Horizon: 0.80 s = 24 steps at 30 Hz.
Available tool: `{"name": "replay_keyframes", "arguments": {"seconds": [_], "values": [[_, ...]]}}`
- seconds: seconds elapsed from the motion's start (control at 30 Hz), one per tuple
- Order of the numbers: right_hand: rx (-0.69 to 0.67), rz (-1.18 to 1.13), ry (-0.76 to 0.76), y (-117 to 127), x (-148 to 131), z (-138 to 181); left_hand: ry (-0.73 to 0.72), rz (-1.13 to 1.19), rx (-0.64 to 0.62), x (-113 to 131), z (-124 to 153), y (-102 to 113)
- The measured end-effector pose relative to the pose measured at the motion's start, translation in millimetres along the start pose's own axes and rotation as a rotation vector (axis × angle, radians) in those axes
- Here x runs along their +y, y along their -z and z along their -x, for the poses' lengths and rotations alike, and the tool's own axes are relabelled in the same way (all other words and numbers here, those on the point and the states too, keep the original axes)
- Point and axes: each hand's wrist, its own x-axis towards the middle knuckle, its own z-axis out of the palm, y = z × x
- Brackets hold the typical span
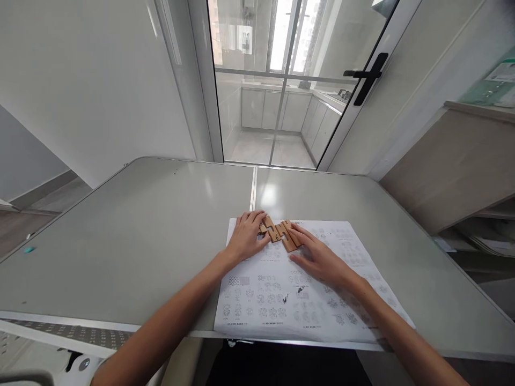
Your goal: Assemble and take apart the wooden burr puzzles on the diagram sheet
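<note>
Wooden pieces [275, 234] lay on printed paper [253, 271], left hand [246, 237] closed around one end, right hand [319, 257] touching the other, its grip unclear. They seemed light and stiff, best held by the edges.

One wooden piece [287, 225] seems marked 2, the sheet's [253, 328] print illegible

Wooden pieces [288, 244] were tan-brown with black markings. Paper sheet [257, 271] was white, patterned with rows of grey figures and dark blotches. Tabletop [120, 241] was pale greenish grey; scrap [29, 250] on it showed teal. Door handle [369, 80] was black; cabinets [253, 110] beyond, white.
</note>
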Motion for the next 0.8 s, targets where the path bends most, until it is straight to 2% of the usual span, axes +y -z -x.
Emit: {"name": "replay_keyframes", "arguments": {"seconds": [0.2,0.47,0.63,0.8], "values": [[0.065,0.024,0.036,-6,14,-9,-0.019,0.026,-0.013,3,0,4],[0.115,0.013,0.058,-15,9,-34,-0.005,0.034,-0.005,3,0,5],[0.12,0.018,0.067,-19,9,-35,0.061,0.079,0.012,5,-2,6],[0.129,-0.031,0.097,-17,10,-31,0.052,0.038,0.041,10,-2,8]]}}
